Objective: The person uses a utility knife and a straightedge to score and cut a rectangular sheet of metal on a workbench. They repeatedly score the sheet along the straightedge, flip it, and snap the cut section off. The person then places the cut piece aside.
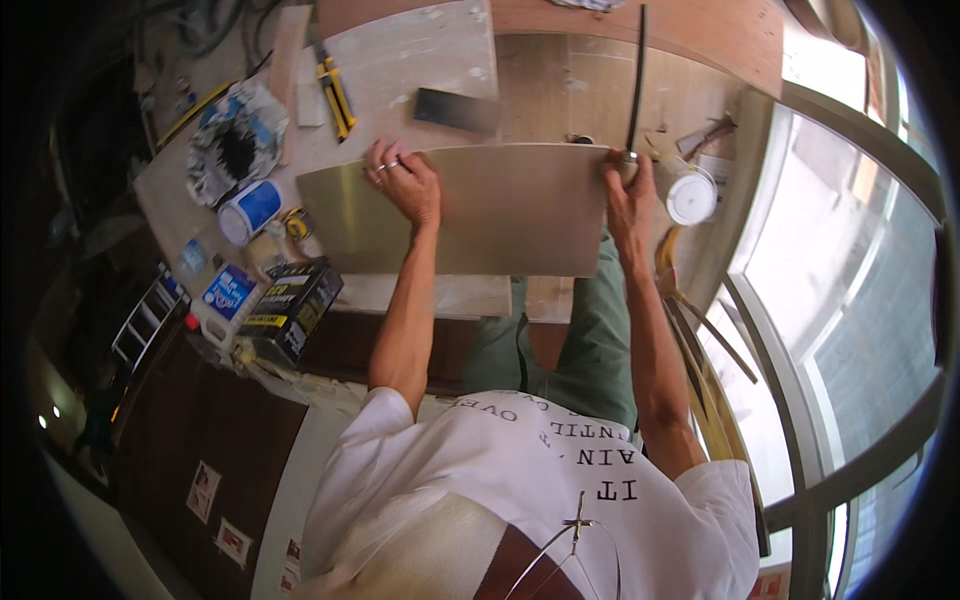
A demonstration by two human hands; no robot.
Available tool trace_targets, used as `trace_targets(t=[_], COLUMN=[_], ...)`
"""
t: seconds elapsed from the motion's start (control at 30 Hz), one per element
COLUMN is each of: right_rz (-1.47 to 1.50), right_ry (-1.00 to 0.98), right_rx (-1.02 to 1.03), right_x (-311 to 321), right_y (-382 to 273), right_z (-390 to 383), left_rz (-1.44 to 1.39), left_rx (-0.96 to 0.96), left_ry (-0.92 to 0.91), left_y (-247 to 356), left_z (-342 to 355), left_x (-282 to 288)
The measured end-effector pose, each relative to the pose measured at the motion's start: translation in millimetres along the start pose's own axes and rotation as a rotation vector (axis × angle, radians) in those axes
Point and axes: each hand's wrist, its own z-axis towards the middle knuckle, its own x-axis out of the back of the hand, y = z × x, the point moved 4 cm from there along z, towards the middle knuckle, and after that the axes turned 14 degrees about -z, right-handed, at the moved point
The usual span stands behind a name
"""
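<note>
A: Where does the sheet lie?

B: The pale metal sheet (pixel 500 210) lies flat on the wooden workbench (pixel 560 90), its near edge close to the bench's near edge and its far edge running from hand to hand.

A: And the hands?

B: The left hand (pixel 405 185) rests palm down on the sheet's far left part, fingers spread and curled over the far edge, a ring on one finger. The right hand (pixel 628 195) sits at the far right corner, its fingers closed on a thin dark tool (pixel 636 80) that stands up from that corner.

A: Any room around it?

B: To the left it is crowded: a blue-and-white tub (pixel 250 208) lies just beside the sheet's left edge, with a black box (pixel 295 305) near the near-left corner. A white cup (pixel 690 192) stands just right of the right hand. Beyond the far edge a dark flat block (pixel 458 108) and a yellow utility knife (pixel 335 95) lie apart from the sheet, with bare board between.
</note>
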Motion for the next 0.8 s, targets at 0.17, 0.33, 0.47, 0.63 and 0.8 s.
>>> trace_targets(t=[0.17,0.33,0.47,0.63,0.8], right_rz=[0.026,-0.078,0.156,0.117,0.065], right_ry=[-0.095,-0.150,-0.231,-0.241,-0.328], right_rx=[-0.011,0.004,0.018,-0.082,-0.103], right_x=[1.5,3.5,7.1,17.5,8.8], right_y=[3.3,10.1,29.7,52.0,32.6], right_z=[-4.7,6.1,20.4,26.9,20.3], left_rz=[-0.013,0.028,0.044,0.037,0.067], left_rx=[0.086,0.082,0.057,0.012,-0.018], left_ry=[0.005,0.032,0.004,-0.021,-0.057], left_y=[-14.5,-20.3,-17.4,-14.7,-8.3], left_z=[2.8,5.6,2.9,4.6,9.4], left_x=[4.7,3.8,5.6,6.1,-0.2])
